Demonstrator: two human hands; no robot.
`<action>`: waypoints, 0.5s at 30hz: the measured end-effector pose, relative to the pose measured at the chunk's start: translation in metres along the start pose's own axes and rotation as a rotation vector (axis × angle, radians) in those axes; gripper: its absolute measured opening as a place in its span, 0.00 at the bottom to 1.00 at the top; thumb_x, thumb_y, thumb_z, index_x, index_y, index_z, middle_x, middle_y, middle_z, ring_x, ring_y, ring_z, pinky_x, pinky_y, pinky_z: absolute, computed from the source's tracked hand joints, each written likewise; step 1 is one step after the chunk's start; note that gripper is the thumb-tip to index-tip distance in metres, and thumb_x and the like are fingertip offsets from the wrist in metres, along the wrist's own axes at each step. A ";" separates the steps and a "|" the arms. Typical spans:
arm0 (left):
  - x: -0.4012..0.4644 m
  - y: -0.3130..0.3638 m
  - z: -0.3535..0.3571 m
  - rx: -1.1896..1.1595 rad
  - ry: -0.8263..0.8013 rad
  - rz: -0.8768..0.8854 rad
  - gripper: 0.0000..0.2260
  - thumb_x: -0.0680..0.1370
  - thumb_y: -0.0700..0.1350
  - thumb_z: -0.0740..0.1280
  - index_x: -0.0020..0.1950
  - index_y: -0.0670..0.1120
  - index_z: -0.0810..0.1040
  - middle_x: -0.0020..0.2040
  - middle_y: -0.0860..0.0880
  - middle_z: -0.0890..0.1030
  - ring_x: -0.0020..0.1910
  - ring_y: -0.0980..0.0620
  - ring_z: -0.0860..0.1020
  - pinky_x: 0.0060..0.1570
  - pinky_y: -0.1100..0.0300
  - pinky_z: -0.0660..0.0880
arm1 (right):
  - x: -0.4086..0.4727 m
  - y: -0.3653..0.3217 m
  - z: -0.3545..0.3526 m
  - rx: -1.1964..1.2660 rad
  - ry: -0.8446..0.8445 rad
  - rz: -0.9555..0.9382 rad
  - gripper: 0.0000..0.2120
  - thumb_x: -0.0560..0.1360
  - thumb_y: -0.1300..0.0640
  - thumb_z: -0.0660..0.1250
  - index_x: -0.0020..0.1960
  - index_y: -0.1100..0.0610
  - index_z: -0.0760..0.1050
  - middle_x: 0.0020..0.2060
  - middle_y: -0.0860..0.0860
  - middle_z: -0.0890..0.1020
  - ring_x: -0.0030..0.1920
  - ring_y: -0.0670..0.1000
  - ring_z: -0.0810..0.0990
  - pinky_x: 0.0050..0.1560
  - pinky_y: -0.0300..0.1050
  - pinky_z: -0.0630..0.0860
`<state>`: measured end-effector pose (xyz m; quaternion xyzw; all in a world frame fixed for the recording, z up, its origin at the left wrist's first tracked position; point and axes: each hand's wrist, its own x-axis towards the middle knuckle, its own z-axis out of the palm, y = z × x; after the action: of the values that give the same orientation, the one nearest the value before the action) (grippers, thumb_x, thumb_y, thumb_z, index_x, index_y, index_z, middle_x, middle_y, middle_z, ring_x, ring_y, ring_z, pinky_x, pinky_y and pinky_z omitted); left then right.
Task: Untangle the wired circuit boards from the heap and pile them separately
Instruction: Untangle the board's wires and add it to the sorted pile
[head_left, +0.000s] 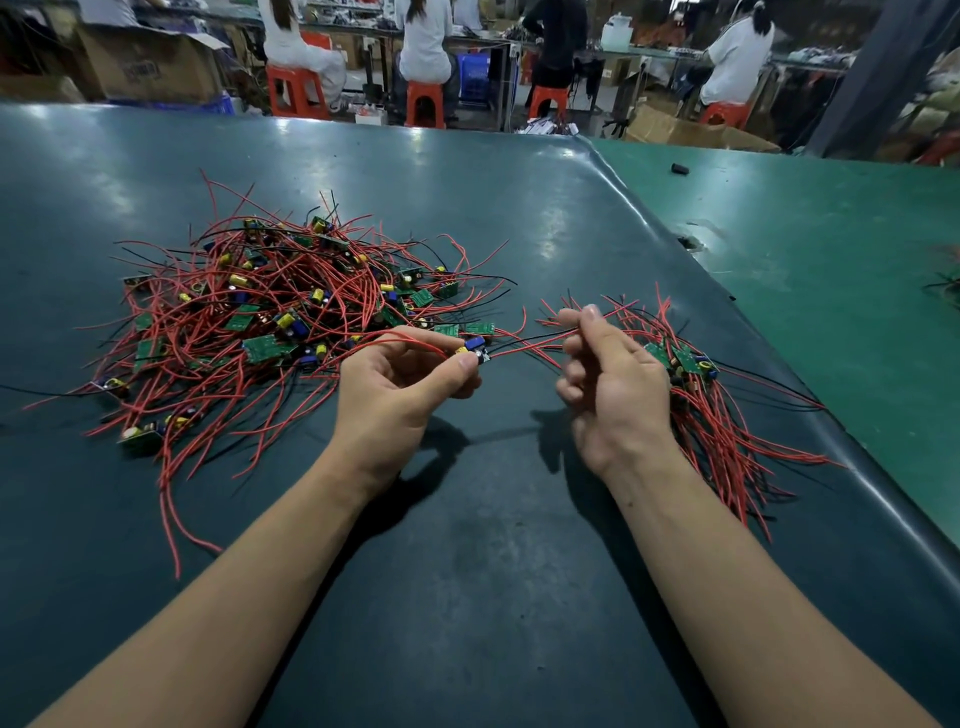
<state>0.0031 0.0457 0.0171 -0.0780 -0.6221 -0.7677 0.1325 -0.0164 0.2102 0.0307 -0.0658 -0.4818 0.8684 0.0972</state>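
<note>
Writing: a cardboard box (150, 65) at the far left carries dark print, too blurred to read; no other lettering is legible.
Heap: a tangled heap (270, 317) of small green circuit boards with yellow and blue cylindrical components and long red and black wires lies on the left half of the mat, its wires splayed outward.
Held board: 1 circuit board (474, 351) with a blue and a yellow component sits just beside the heap's right edge, raised between the hands.
Left hand: the left hand (400, 384) pinches the held board between thumb and curled fingers.
Right hand: the right hand (608, 384) has fingers curled and pinches thin wires (524, 345) running from the held board, thumb upright.
Sorted pile: a smaller pile (696, 395) of boards with wires roughly aligned lies right of the right hand, partly hidden by it, near the mat's right edge.
Mat: a dark teal mat (467, 545), smooth, glossy and scuffed, has a rounded raised edge at right; bare mat lies between and in front of the forearms.
Adjacent surface: a lighter green tabletop (831, 249) adjoins on the right, bearing a small black object (679, 168).
Background: seated people on orange plastic stools (426, 101) face away at a far bench.
</note>
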 end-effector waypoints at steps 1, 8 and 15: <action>0.000 0.000 0.000 0.013 0.003 0.016 0.05 0.72 0.32 0.71 0.44 0.41 0.80 0.33 0.46 0.84 0.33 0.50 0.82 0.39 0.59 0.80 | 0.000 0.000 -0.001 0.025 0.000 0.010 0.12 0.80 0.58 0.63 0.42 0.60 0.81 0.26 0.47 0.75 0.23 0.42 0.66 0.21 0.34 0.61; 0.000 0.006 -0.002 0.043 0.149 0.117 0.08 0.75 0.31 0.69 0.44 0.43 0.78 0.36 0.44 0.81 0.37 0.45 0.79 0.44 0.53 0.77 | 0.007 -0.001 -0.009 -0.065 0.276 -0.203 0.12 0.80 0.58 0.65 0.39 0.59 0.79 0.23 0.45 0.73 0.20 0.43 0.65 0.20 0.34 0.61; -0.001 0.005 -0.004 0.426 0.252 0.448 0.09 0.76 0.36 0.72 0.55 0.42 0.79 0.45 0.44 0.80 0.40 0.52 0.78 0.45 0.61 0.76 | -0.009 0.008 -0.005 -0.651 0.108 -0.786 0.06 0.78 0.54 0.68 0.51 0.55 0.80 0.41 0.49 0.81 0.40 0.44 0.77 0.44 0.39 0.74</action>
<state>0.0059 0.0413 0.0204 -0.0879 -0.7145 -0.5759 0.3875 -0.0075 0.2087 0.0217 0.0487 -0.7098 0.5668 0.4154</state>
